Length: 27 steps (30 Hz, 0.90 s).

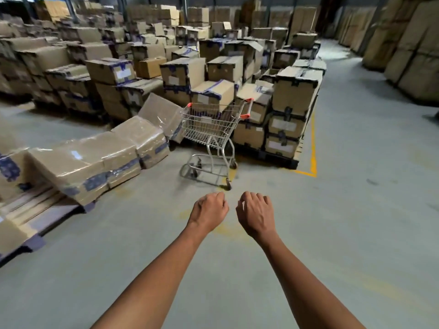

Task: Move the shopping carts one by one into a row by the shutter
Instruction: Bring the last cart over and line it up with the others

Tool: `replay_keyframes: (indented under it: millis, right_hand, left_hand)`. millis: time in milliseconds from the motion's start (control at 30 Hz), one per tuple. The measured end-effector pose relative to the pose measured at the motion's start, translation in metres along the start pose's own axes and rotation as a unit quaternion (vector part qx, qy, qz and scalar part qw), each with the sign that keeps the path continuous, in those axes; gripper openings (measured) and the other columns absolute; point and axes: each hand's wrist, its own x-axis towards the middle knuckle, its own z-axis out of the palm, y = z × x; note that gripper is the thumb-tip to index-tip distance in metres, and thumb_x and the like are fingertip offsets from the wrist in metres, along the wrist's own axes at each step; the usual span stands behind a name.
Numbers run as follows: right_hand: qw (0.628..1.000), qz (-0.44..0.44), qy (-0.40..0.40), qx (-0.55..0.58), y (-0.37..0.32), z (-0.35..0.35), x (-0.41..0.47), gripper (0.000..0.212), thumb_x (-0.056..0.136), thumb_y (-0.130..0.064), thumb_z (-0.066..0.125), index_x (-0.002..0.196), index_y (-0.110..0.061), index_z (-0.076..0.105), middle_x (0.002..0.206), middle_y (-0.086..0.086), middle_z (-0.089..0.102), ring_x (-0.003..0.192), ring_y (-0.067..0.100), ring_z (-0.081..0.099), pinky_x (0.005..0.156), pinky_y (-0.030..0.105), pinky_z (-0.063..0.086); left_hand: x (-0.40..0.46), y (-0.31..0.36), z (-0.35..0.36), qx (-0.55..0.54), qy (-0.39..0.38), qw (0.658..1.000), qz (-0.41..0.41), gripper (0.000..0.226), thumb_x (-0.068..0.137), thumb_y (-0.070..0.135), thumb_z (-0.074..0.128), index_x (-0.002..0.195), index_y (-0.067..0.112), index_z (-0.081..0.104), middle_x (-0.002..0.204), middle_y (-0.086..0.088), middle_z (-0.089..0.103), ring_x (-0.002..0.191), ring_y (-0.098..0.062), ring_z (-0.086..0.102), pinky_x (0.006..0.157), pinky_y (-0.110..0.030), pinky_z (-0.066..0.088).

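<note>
One empty wire shopping cart (pixel 211 129) with red corner caps stands on the grey concrete floor ahead of me, wedged between leaning wrapped boxes on its left and a stacked pallet on its right. My left hand (pixel 209 211) and my right hand (pixel 255 213) are stretched out side by side in front of me, well short of the cart, just below its near wheel. Both hands hold nothing, with fingers loosely curled downward. No shutter is in view.
Shrink-wrapped cartons (pixel 95 160) lean over on a pallet at the left. A tall stacked pallet (pixel 292 115) stands right of the cart, edged by a yellow floor line (pixel 313 148). More box stacks (pixel 413 51) line the right wall, with an aisle (pixel 356 138) between.
</note>
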Motion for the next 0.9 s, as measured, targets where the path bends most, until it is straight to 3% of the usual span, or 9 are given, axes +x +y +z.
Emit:
replay_keyframes:
  millis: [267,433,667,767,900]
  right_hand:
    - [0.999,0.034,0.002,-0.01,0.112,0.087,0.146,0.013,0.095,-0.034,0.048,0.095,-0.021,0.052,0.084,0.0,0.059,0.079,0.027,0.054,0.077,0.044,0.04]
    - [0.999,0.031,-0.008,-0.024,0.186,0.136,0.264,0.011,0.092,-0.029,0.05,0.087,-0.02,0.05,0.08,0.002,0.057,0.074,0.028,0.051,0.074,0.042,0.04]
    - [1.0,0.005,-0.005,-0.016,0.278,0.174,0.422,0.012,0.095,-0.03,0.049,0.086,-0.021,0.05,0.081,0.0,0.056,0.074,0.022,0.048,0.075,0.04,0.042]
    - [1.0,-0.001,-0.004,-0.02,0.314,0.198,0.487,0.014,0.098,-0.031,0.045,0.088,-0.022,0.05,0.082,-0.001,0.054,0.073,0.019,0.044,0.075,0.039,0.042]
    - [0.999,-0.027,0.001,-0.031,0.365,0.248,0.578,0.017,0.099,-0.035,0.045,0.091,-0.024,0.053,0.083,-0.003,0.057,0.074,0.018,0.047,0.075,0.038,0.042]
  left_hand:
    - [0.174,-0.003,0.125,-0.006,-0.027,0.998,0.062,0.014,0.09,0.031,0.057,0.08,0.02,0.056,0.073,0.0,0.063,0.066,-0.022,0.064,0.052,-0.03,0.048]
    - [0.313,-0.004,0.203,-0.034,-0.009,0.999,0.034,0.022,0.094,0.037,0.045,0.082,0.021,0.056,0.077,0.0,0.065,0.072,-0.023,0.065,0.06,-0.035,0.053]
    - [0.485,0.007,0.271,-0.022,-0.012,0.999,0.025,0.017,0.093,0.031,0.055,0.08,0.021,0.057,0.07,0.001,0.062,0.061,-0.019,0.062,0.048,-0.032,0.05]
    - [0.555,-0.001,0.317,-0.02,-0.029,0.999,0.025,0.021,0.096,0.037,0.046,0.085,0.022,0.055,0.074,0.001,0.062,0.065,-0.018,0.064,0.052,-0.033,0.052]
    - [0.653,-0.014,0.376,-0.008,-0.042,0.999,0.015,0.016,0.094,0.036,0.056,0.084,0.023,0.057,0.075,0.002,0.063,0.069,-0.018,0.063,0.059,-0.033,0.053]
